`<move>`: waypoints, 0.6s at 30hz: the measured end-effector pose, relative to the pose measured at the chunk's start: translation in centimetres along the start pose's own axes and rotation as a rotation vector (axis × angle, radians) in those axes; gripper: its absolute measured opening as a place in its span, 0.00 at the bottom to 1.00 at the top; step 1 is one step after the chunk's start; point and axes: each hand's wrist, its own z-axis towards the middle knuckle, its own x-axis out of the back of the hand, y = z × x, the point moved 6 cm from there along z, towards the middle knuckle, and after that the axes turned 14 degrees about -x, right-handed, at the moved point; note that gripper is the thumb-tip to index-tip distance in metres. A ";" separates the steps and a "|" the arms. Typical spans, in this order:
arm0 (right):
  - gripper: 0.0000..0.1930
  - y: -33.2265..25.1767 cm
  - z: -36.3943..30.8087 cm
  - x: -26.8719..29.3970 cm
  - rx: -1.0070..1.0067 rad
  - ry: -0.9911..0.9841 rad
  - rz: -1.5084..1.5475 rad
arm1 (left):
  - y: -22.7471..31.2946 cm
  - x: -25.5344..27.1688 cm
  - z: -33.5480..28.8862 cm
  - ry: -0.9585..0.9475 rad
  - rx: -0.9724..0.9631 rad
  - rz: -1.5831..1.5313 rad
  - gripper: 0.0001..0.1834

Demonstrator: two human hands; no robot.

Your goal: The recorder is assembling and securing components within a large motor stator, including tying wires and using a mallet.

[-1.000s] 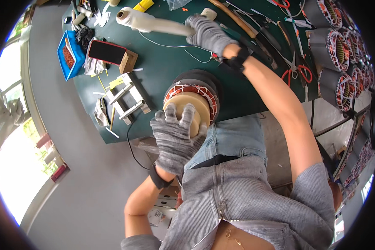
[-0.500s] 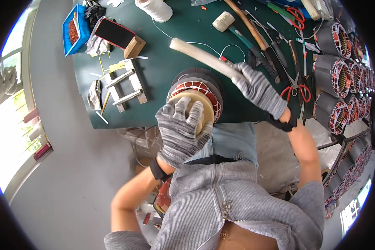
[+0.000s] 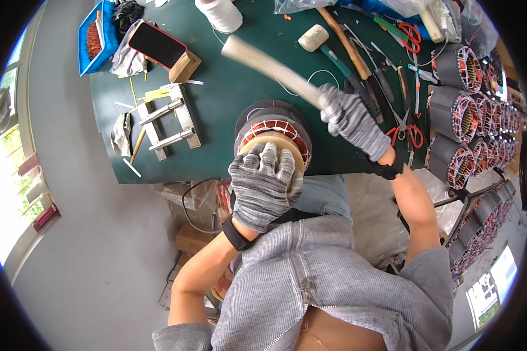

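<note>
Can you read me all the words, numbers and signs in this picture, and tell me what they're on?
There are none that I can read.
Phone: its screen is dark, with no words showing.
White spool: no writing I can make out.
Pale stick in the right hand: too blurred to tell.
Cream disc under the left hand: mostly covered, no writing visible.

the dark green table (image 3: 211, 155) bore a wound stator (image 3: 275, 125) near its front edge, a metal frame (image 3: 184, 114), a white spool (image 3: 221, 16), a mallet (image 3: 314, 38) and red-handled scissors (image 3: 402, 127).
</note>
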 end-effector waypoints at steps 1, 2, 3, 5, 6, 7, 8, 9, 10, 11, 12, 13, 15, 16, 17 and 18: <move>0.11 -1.1 -0.3 -0.2 0.339 0.103 -0.286 | 0.0 0.0 0.3 -0.038 0.006 -0.022 0.18; 0.12 -1.2 -1.0 -1.4 0.676 0.207 -0.569 | -0.1 0.1 0.4 -0.032 0.003 -0.019 0.18; 0.14 -1.4 -1.2 -1.9 0.772 0.261 -0.643 | -0.3 0.1 0.4 -0.037 -0.010 -0.038 0.18; 0.14 -1.2 -1.9 -1.9 0.825 0.309 -0.680 | -0.9 -0.1 0.3 -0.063 -0.006 -0.135 0.21; 0.14 -2.8 -3.0 -1.8 0.888 0.344 -0.711 | -1.5 -0.1 0.1 -0.050 -0.009 -0.129 0.21; 0.14 -2.4 -2.4 -0.8 0.380 0.072 -0.138 | -3.9 -0.5 -1.0 0.121 0.298 -0.520 0.24; 0.16 -1.7 -2.6 -1.4 0.296 -0.083 -0.152 | -5.8 -1.6 -2.1 0.285 0.599 -0.919 0.27; 0.16 -2.9 -3.2 -2.0 0.222 -0.223 -0.135 | -6.2 -0.2 -0.7 0.262 0.593 -1.114 0.31; 0.17 -4.4 -3.7 -3.1 0.147 -0.365 -0.116 | -6.5 1.0 1.2 0.236 0.587 -1.308 0.35; 0.17 -7.1 -4.3 -4.4 0.462 -0.263 -0.142 | -7.5 0.9 1.2 0.399 0.503 -1.367 0.40; 0.17 -8.3 -5.3 -4.9 0.758 -0.133 -0.160 | -8.1 1.1 2.4 0.415 0.384 -1.515 0.33; 0.16 -8.0 -5.0 -4.6 1.031 0.036 -0.364 | -9.0 1.8 2.0 0.507 0.431 -1.554 0.28; 0.14 -6.1 -1.7 -1.6 1.043 0.152 -0.349 | -10.9 4.9 2.6 0.684 0.317 -1.523 0.20; 0.13 -4.9 1.1 0.7 0.891 0.435 -0.597 | -11.5 7.0 4.2 0.754 0.149 -1.459 0.17; 0.15 -0.6 5.1 4.1 0.508 0.601 -0.381 | -12.3 7.8 5.1 0.746 0.155 -1.460 0.17; 0.24 1.6 6.5 5.7 0.341 0.776 -0.552 | -13.3 9.3 5.4 0.803 0.108 -1.387 0.13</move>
